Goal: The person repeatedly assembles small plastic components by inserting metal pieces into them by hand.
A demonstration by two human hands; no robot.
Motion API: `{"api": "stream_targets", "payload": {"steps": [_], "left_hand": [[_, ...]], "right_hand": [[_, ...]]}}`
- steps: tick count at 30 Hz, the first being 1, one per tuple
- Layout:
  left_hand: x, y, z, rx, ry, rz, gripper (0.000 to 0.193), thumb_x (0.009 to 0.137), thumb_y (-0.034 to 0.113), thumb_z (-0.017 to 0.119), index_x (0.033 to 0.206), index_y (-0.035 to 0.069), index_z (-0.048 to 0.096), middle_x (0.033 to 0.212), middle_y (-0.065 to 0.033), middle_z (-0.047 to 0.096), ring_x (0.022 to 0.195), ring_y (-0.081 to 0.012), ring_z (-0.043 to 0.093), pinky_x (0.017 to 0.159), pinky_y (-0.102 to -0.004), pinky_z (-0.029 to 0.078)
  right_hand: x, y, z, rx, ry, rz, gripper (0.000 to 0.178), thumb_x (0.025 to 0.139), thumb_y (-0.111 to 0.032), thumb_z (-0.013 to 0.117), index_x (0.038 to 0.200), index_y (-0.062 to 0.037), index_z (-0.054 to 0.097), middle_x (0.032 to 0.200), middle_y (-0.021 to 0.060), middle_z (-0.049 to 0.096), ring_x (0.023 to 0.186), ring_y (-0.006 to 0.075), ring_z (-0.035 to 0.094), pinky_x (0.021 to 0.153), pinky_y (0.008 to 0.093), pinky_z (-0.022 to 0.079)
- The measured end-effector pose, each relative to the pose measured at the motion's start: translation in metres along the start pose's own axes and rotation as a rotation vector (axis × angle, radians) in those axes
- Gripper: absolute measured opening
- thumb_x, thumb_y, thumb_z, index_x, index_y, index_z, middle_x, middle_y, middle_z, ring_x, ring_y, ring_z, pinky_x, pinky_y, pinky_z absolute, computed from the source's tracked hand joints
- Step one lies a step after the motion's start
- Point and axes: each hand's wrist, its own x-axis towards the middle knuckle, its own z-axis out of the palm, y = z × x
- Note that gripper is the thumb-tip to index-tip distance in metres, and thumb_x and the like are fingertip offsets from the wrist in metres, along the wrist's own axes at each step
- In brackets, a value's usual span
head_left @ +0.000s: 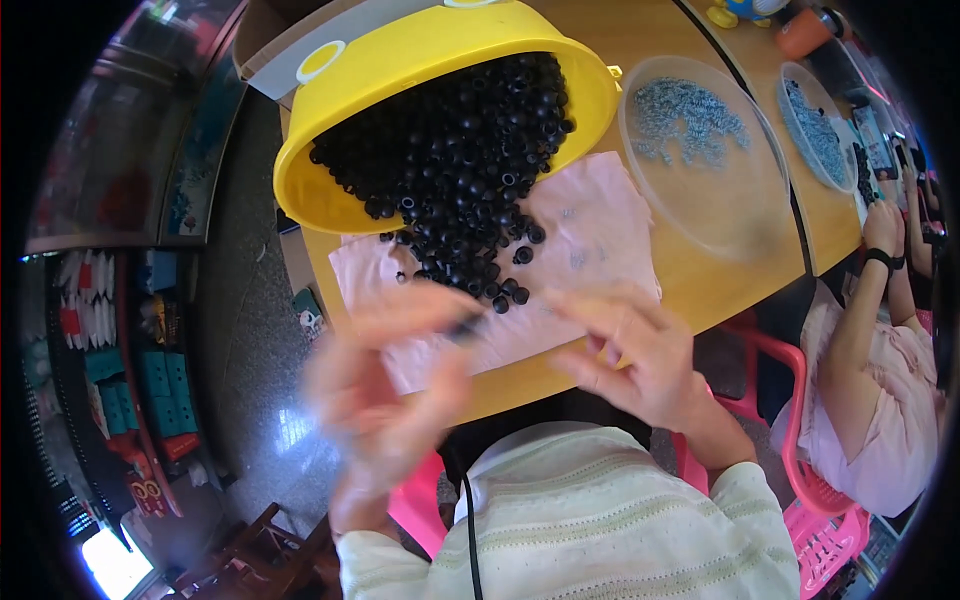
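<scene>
A yellow tub (340,190) lies tipped on the wooden table (720,280), spilling several small black rings (470,170) onto a pink cloth (590,220). My left hand (385,375), blurred by motion, hovers over the cloth's near edge with a small dark piece (465,328) at its fingertips. My right hand (640,355) is beside it, fingers spread and partly curled, near the spilled rings; whether it holds anything is unclear.
A clear round tray (740,215) with small grey metal parts (690,120) sits right of the tub. A second such tray (815,125) lies further right. Another person in pink sits at the right on a pink chair (800,470). Shelves line the left.
</scene>
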Motion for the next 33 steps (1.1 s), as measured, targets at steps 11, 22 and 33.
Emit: {"api": "stream_targets", "payload": {"steps": [11, 22, 33], "left_hand": [[0.24, -0.07, -0.1, 0.864, 0.144, 0.251, 0.009, 0.085, 0.0, 0.065, 0.093, 0.002, 0.061, 0.085, -0.0049, 0.064, 0.078, -0.0115, 0.062, 0.073, -0.0223, 0.051], [0.087, -0.016, -0.035, 0.605, 0.535, 0.329, 0.018, 0.09, 0.011, 0.063, 0.106, 0.005, 0.066, 0.107, -0.0099, 0.068, 0.094, -0.0132, 0.065, 0.085, -0.0251, 0.051], [-0.062, -0.019, 0.047, -0.709, 0.116, -0.532, 0.029, 0.09, -0.002, 0.058, 0.118, -0.002, 0.052, 0.117, -0.0133, 0.059, 0.104, -0.0178, 0.06, 0.094, -0.032, 0.048]], "right_hand": [[0.041, 0.06, 0.003, -0.499, 0.013, 0.01, 0.017, 0.072, -0.015, 0.073, 0.087, -0.0122, 0.065, 0.086, 0.0027, 0.061, 0.077, 0.0203, 0.061, 0.065, 0.032, 0.048], [0.04, 0.063, 0.01, -0.483, 0.034, 0.013, 0.021, 0.069, -0.013, 0.074, 0.087, -0.0076, 0.065, 0.087, 0.0024, 0.062, 0.078, 0.0202, 0.062, 0.065, 0.0328, 0.049], [-0.001, -0.002, 0.017, 0.126, 0.066, 0.059, 0.026, 0.068, 0.003, 0.077, 0.09, -0.0042, 0.064, 0.085, 0.0049, 0.062, 0.073, 0.0154, 0.063, 0.06, 0.026, 0.051]]}}
